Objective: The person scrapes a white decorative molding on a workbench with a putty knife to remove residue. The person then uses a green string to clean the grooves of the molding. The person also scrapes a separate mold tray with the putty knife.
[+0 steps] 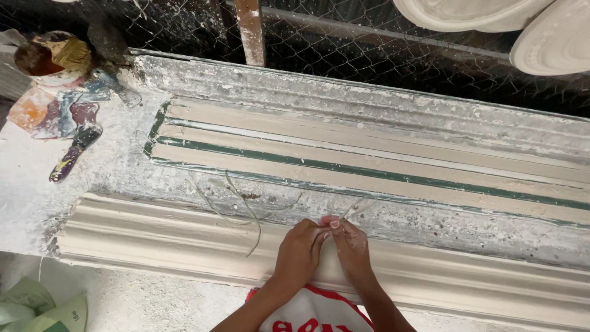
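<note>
While hands point(326, 246) pinch fibres point(246, 206), scraper point(72, 154) well apart.

Pale fibre strands point(246, 206) loose, splayed across plaster-crusted mould bench.

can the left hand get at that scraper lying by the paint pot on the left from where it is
Probably yes. The left hand pinches fibre strands with the right hand. Only bare, plaster-dusted bench lies between it and the scraper, though it would have to let go and stretch far left.

Just one head cam, looking steeply down, close over the workbench point(37, 178), hands point(326, 249) at 6 o'clock.
</note>
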